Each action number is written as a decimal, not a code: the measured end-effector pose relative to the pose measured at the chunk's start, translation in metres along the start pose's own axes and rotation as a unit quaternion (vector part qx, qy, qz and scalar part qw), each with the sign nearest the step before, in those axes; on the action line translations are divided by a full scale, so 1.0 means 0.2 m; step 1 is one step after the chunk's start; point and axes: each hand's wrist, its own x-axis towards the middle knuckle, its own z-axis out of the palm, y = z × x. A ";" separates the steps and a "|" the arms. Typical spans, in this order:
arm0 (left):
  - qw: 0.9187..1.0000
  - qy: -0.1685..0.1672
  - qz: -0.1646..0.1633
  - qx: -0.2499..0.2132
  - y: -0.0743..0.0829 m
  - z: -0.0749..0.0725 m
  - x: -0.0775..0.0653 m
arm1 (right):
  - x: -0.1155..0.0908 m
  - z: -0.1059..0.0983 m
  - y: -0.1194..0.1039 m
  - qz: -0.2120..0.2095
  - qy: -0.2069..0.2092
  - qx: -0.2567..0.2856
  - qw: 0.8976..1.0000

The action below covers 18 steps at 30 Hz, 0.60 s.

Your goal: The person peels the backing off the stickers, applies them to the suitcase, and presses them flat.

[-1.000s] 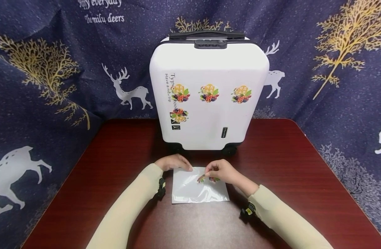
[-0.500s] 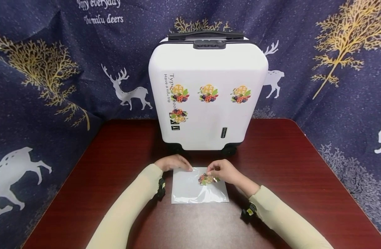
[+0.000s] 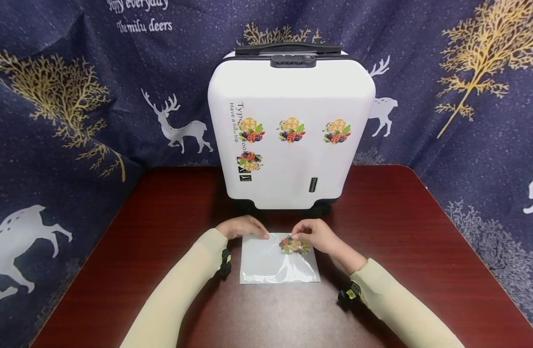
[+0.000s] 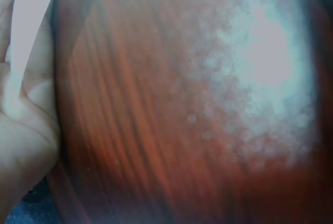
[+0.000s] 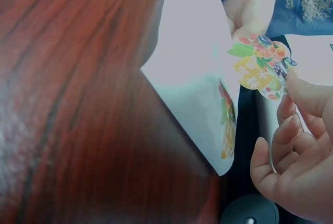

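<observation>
My right hand (image 3: 316,237) pinches a fruit-patterned sticker (image 5: 260,68) by its edge, thumb against fingers. The sticker is off the glossy white sticker sheet (image 3: 262,261), and its whole printed face shows in the right wrist view. Another fruit sticker (image 5: 227,122) is on the sheet near its corner. My left hand (image 3: 244,227) grips the sheet at its far left edge, thumb on top. In the left wrist view a white strip of the sheet (image 4: 31,21) crosses the palm.
A white suitcase (image 3: 288,169) stands upright at the back of the red-brown table (image 3: 162,203). Several fruit stickers are on its front, three in a row (image 3: 292,130) and one (image 3: 250,162) below the left one. A dark blue deer-patterned cloth (image 3: 118,96) hangs behind.
The sticker in my right hand has lifted from the sheet and swung round, so its print shows more fully. That hand has shifted slightly right. My left hand has stayed in place.
</observation>
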 end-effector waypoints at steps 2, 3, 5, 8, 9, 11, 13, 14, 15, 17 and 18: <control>1.000 -0.002 0.002 0.002 0.00 0.00 0.00 | 0.00 -0.01 0.00 -0.001 0.006 -0.002 1.000; 1.000 -0.003 0.003 0.003 0.00 0.00 0.00 | 0.00 -0.01 0.00 -0.001 0.009 -0.003 1.000; 1.000 -0.005 0.004 0.000 0.00 0.00 0.00 | 0.00 -0.02 0.00 -0.002 0.015 0.001 1.000; 1.000 -0.008 0.007 -0.002 0.00 0.00 0.00 | -0.01 -0.02 0.00 -0.005 0.025 0.014 1.000; 1.000 -0.008 0.008 -0.002 0.00 0.00 0.00 | -0.01 -0.02 0.00 -0.007 0.028 0.019 0.999; 1.000 -0.007 0.010 -0.002 0.00 0.00 0.00 | -0.01 -0.03 0.00 -0.008 0.035 0.029 0.999; 1.000 -0.007 0.011 -0.001 0.01 0.00 -0.01 | 0.00 -0.03 -0.01 -0.007 0.044 0.035 0.998; 1.000 -0.007 0.011 -0.001 0.01 0.00 -0.01 | 0.00 -0.03 -0.01 -0.005 0.048 0.039 0.998; 1.000 -0.007 0.010 0.000 0.01 0.00 -0.01 | 0.00 -0.03 -0.02 -0.002 0.051 0.043 0.998; 1.000 -0.007 0.009 -0.002 0.01 0.00 -0.01 | 0.00 -0.03 -0.03 0.003 0.058 0.050 0.997; 1.000 -0.006 0.008 -0.003 0.01 -0.01 -0.01 | 0.01 -0.03 -0.03 0.005 0.061 0.054 0.997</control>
